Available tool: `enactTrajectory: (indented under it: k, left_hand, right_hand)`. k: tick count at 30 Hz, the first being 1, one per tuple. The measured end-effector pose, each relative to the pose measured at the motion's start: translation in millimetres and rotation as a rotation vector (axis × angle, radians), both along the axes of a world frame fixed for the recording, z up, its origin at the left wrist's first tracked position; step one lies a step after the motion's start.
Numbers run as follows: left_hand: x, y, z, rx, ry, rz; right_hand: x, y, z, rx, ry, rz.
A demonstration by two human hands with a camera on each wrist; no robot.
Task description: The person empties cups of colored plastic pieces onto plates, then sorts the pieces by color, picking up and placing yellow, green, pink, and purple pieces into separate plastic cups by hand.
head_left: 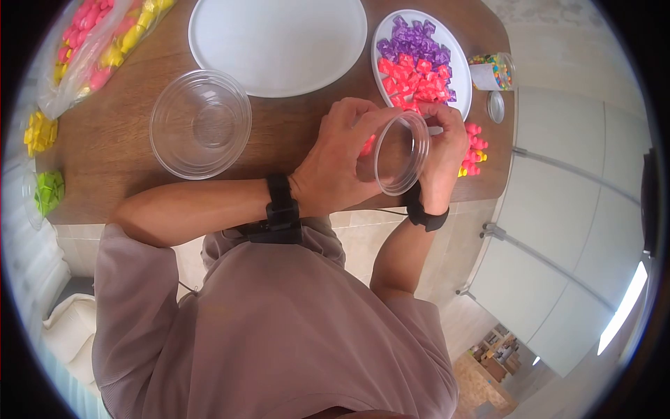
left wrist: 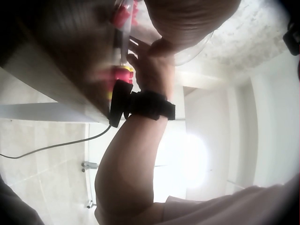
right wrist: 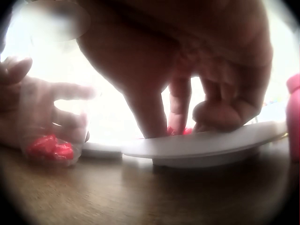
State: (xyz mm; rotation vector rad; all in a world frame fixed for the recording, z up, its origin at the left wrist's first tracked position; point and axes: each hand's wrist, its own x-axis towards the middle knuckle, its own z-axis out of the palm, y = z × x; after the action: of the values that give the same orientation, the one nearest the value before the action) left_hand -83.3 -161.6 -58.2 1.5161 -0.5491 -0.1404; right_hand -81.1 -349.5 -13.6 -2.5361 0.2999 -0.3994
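Note:
A clear plastic cup (head_left: 400, 155) is gripped by the left hand (head_left: 328, 157). In the right wrist view red wrapped pieces (right wrist: 50, 148) lie at the bottom of this cup, with left-hand fingers (right wrist: 14, 70) around it. The right hand (head_left: 447, 150) reaches over the near edge of a white oval plate (head_left: 457, 91). On that plate, red wrapped pieces (head_left: 412, 78) lie nearer the hands than purple ones (head_left: 412, 40). Thumb and fingers of the right hand (right wrist: 201, 65) point down, apart, at red pieces (right wrist: 180, 131); whether they pinch one is hidden.
An empty clear bowl (head_left: 202, 126) and a large white plate (head_left: 279, 42) stand left of the hands. Bags of pink and yellow items (head_left: 105, 42) lie far left, above yellow (head_left: 40, 133) and green pieces (head_left: 49, 192). Right: a jar (head_left: 494, 72), a lid (head_left: 495, 107), pink items (head_left: 474, 150).

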Motion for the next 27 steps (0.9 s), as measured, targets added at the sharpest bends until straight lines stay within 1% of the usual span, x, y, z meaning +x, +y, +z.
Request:
enactTrajectory:
  k: [2,4,8,10,11,13,17,19,20,22,23,25,26,27]
  left_hand:
    - [-0.5,1.4,0.6,0.006,0.011,-0.004]
    - [1.5,2.0,1.2,0.078,-0.080,0.007]
    - [0.4,2.7,1.7,0.074,-0.040,-0.010]
    - [0.6,2.3,2.7,0.073,-0.042,-0.003]
    - [0.6,2.1,2.6,0.071,-0.043,-0.003]
    - [0.8,2.3,2.0,0.084,-0.064,0.007]
    - [0.8,3.3,2.5,0.075,-0.067,0.004]
    - [0.5,2.6,1.3,0.078,-0.078,0.012]
    - [0.5,2.9,1.3,0.078,-0.077,0.012]
    - [1.3,3.9,1.7,0.078,-0.058,-0.009]
    - [1.3,3.8,2.2,0.079,-0.056,-0.006]
    - [1.1,3.6,3.0,0.069,-0.021,-0.023]
    - [1.3,4.3,2.7,0.070,-0.018,-0.022]
    - [1.3,4.4,2.3,0.071,-0.025,-0.021]
  right_hand:
    - [-1.1,-2.0,-3.9,-0.001,-0.025,0.011]
    - [-0.2,-5.2,-7.2,-0.002,-0.046,0.010]
    - [-1.7,-4.9,-6.2,0.025,-0.062,0.009]
    - [-2.4,-2.4,-2.4,0.138,0.003,-0.110]
    - [-2.7,-3.9,-3.7,0.136,0.002,-0.110]
    - [-3.2,-7.5,-7.3,0.115,-0.076,-0.069]
    - [-6.0,-3.8,-2.9,0.151,-0.031,-0.110]
    - [-7.3,-5.2,-4.6,0.239,-0.053,-0.116]
    - [-8.2,-7.1,-5.6,0.239,-0.053,-0.115]
    - [-9.2,-10.8,-5.9,0.315,-0.152,-0.098]
    - [-10.7,-10.3,-3.1,0.316,-0.150,-0.095]
    - [-16.8,-4.3,11.5,0.586,-0.278,-0.083]
    - [-20.1,-2.4,17.7,0.588,-0.275,-0.083]
    - [-24.5,-1.4,24.3,0.631,-0.315,-0.028]
